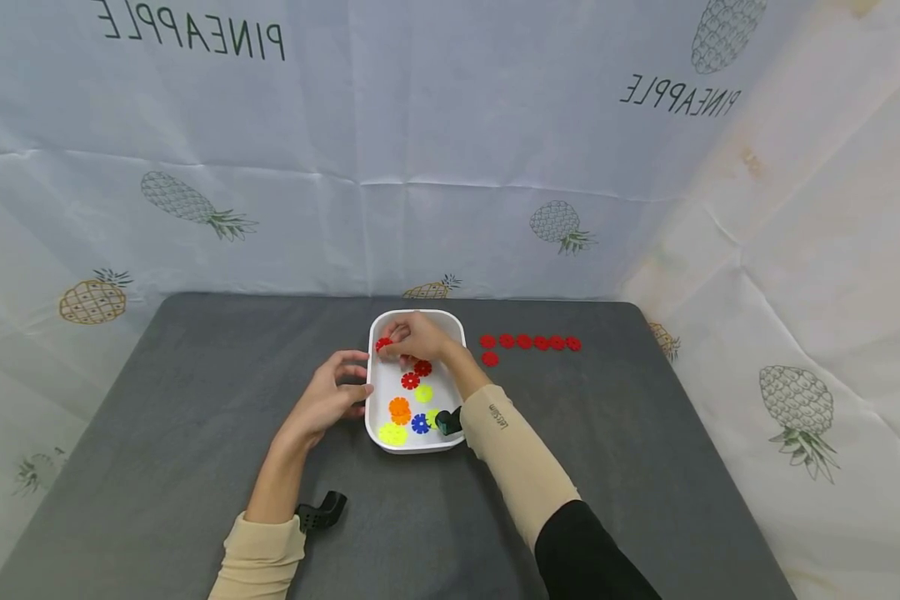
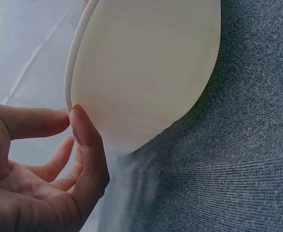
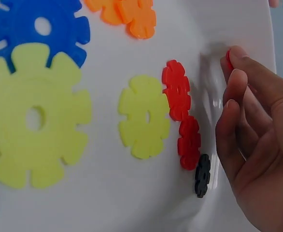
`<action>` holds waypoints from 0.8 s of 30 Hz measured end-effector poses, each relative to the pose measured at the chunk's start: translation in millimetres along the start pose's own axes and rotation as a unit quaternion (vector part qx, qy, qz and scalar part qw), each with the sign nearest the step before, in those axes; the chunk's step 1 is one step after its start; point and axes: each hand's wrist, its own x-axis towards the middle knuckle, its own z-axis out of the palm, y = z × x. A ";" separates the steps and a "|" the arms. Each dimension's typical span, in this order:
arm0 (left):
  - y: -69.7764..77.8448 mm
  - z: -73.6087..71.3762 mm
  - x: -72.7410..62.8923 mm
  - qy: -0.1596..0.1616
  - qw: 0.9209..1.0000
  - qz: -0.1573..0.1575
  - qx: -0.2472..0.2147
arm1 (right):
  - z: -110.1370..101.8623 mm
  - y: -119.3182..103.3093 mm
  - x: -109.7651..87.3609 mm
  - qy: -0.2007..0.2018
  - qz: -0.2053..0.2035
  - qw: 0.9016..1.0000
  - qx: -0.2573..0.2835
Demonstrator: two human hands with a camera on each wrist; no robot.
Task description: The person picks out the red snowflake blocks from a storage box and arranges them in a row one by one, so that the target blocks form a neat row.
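Observation:
A white tray [image 1: 381, 396] holds notched, flower-shaped plastic discs. At its left side, my left hand [image 1: 330, 396] pinches the rim between thumb and finger, as the left wrist view shows on the tray wall [image 2: 146, 63]. My right hand [image 1: 420, 337] reaches into the far end and pinches a red disc [image 3: 230, 59] between its fingertips. Near that hand lie two more red discs [image 3: 176, 90], a yellow disc [image 3: 144, 116] and a small black disc [image 3: 203, 176]. Orange discs [image 1: 400, 412], a blue disc [image 1: 420, 424] and yellow discs [image 1: 393, 434] lie toward the near end.
Right of the tray, several red discs [image 1: 524, 342] form a row on the dark grey table [image 1: 615, 450], with a single red disc [image 1: 490, 359] below its left end. A white pineapple-print curtain [image 1: 435, 233] hangs behind the table. Each wrist wears a black camera [image 1: 322, 511].

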 end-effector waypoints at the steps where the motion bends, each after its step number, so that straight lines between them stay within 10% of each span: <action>1: -0.2 -0.1 0.3 -0.001 1.000 0.000 0.001 | -1.1 -0.7 0.0 -0.001 0.000 1.000 0.008; 24: 0.2 -0.6 1.3 0.005 1.000 -0.008 0.002 | -52.0 -25.5 -27.0 0.056 -0.068 0.996 0.014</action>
